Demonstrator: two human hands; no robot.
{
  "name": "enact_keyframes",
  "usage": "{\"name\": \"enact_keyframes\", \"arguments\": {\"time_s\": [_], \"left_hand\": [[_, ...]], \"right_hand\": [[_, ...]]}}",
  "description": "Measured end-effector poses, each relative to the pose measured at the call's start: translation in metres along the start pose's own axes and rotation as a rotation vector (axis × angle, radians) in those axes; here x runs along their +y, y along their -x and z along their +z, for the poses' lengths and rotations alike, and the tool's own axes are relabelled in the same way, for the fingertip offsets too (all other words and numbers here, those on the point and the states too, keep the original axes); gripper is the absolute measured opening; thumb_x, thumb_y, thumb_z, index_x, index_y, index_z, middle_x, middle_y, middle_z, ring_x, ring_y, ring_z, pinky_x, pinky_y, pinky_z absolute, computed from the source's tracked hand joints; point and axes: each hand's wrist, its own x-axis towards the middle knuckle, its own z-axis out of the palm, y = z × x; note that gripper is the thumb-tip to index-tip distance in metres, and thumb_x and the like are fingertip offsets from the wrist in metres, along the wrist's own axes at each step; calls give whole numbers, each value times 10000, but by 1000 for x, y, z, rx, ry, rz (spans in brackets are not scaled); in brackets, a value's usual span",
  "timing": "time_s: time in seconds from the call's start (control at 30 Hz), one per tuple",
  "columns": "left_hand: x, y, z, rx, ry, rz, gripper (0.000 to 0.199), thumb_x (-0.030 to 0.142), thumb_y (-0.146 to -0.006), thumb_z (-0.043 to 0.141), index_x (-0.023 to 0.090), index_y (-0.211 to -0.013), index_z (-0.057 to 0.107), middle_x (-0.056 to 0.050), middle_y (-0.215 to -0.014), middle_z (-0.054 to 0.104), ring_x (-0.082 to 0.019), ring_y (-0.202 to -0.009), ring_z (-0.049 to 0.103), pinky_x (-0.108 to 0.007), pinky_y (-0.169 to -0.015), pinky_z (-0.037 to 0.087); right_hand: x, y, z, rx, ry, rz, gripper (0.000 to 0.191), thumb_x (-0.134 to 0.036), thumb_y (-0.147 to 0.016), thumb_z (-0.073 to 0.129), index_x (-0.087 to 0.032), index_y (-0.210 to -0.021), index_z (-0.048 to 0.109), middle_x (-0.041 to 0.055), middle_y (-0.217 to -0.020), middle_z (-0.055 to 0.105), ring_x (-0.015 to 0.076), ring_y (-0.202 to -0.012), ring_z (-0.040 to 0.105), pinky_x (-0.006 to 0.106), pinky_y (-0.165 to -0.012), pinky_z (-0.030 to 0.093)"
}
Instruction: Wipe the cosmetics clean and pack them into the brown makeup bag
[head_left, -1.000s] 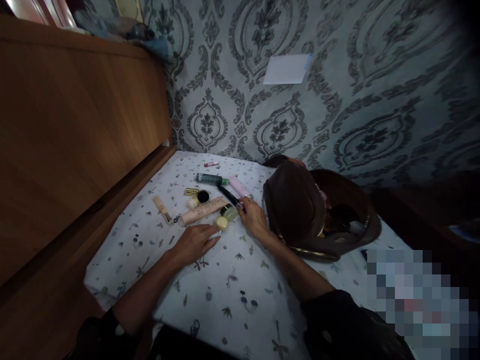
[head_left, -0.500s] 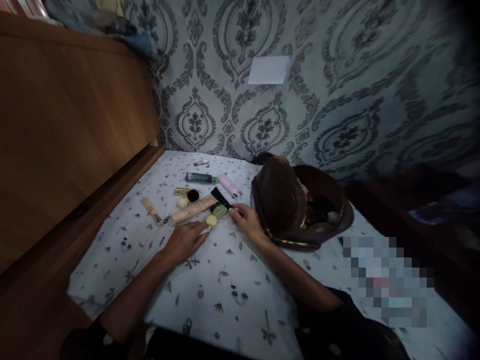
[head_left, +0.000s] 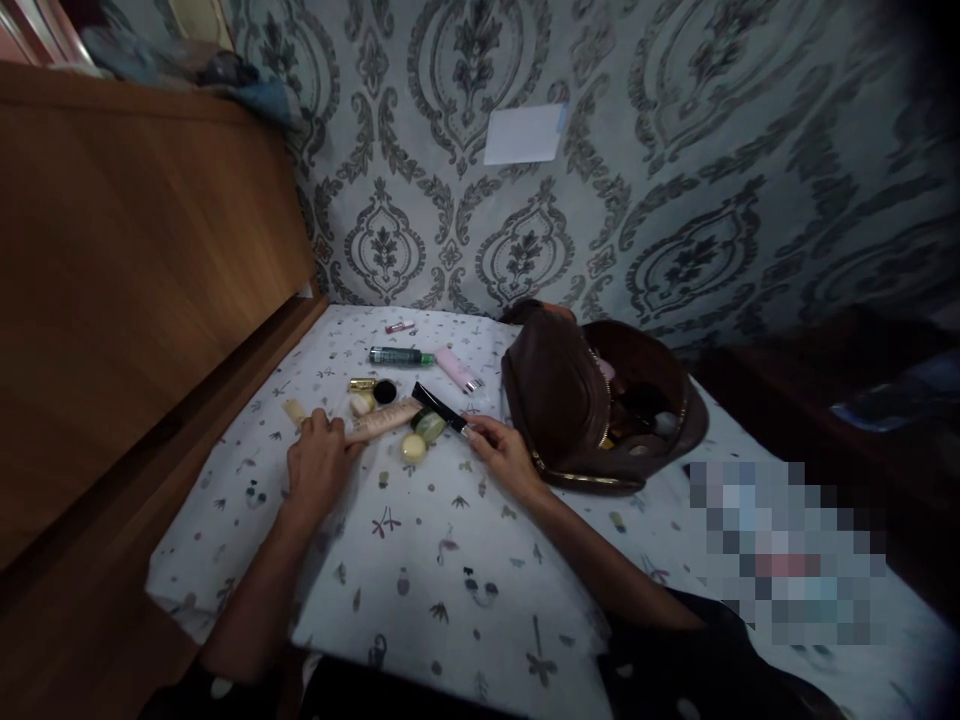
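Note:
My right hand pinches the silvery end of a slim black tube, which points up to the left. Fingers curled, my left hand is closed over a small beige tube, hiding its lower part. A larger beige tube lies just beside my left thumb. Below the black tube are a green-lidded container and a small round yellow jar. Behind the larger tube sit a cream-coloured jar, a round black item and a gold tube.
An open brown bag stands right of my right hand, with things inside. Farther back lie a dark green bottle, a pink tube and a small lip-gloss-like tube. A wooden cabinet borders the left; patterned wall behind.
My left hand has moved left, from beside the yellow jar to the small beige tube. My right hand keeps hold of the black tube, almost in place. The view has shifted slightly.

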Motion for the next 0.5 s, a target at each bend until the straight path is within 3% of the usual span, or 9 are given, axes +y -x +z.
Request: {"name": "enact_keyframes", "arguments": {"time_s": [0.33, 0.5], "left_hand": [[0, -3, -5, -116, 91, -111, 477, 561, -947, 426, 169, -954, 700, -98, -1060, 616, -278, -989, 638, -348, -760, 488], [1, 2, -6, -72, 63, -77, 473, 551, -963, 374, 184, -1007, 671, -102, -1068, 630, -275, -982, 637, -330, -702, 463]], "right_hand": [[0, -1, 2, 77, -146, 3, 424, -489, -852, 578, -175, -1134, 616, -8, -693, 619, 150, -634, 580, 268, -598, 421], [2, 1, 6, 66, -181, 22, 348, -410, -818, 625, -197, -1093, 608, -39, -672, 583, 131, -622, 553, 257, -613, 426]]}}
